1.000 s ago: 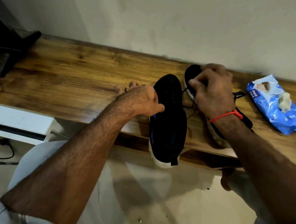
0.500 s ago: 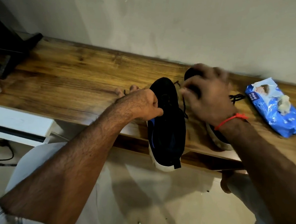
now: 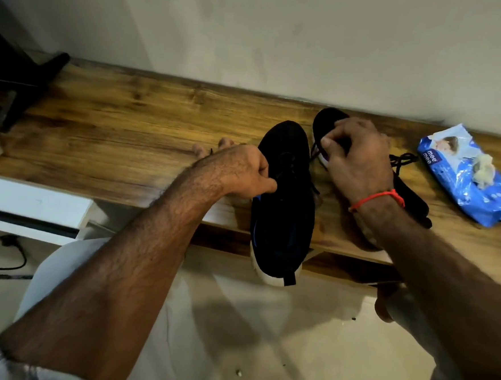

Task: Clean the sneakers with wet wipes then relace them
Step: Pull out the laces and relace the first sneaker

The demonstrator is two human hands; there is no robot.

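We relace the near sneaker (image 3: 284,198) at the shelf (image 3: 114,127) edge: left hand (image 3: 238,171) pinches lace at nine o'clock, right hand (image 3: 355,158) at two. Keep tension even; wipes (image 3: 463,175) lie at three.

Dim, warm indoor light here, brighter on the pale plaster wall (image 3: 283,38) far off. Soft arm shadows spread over the beige floor (image 3: 263,324) near us. Wide-angle bending curves the brown wooden shelf (image 3: 114,127); the black sneakers' detail sinks into murk.
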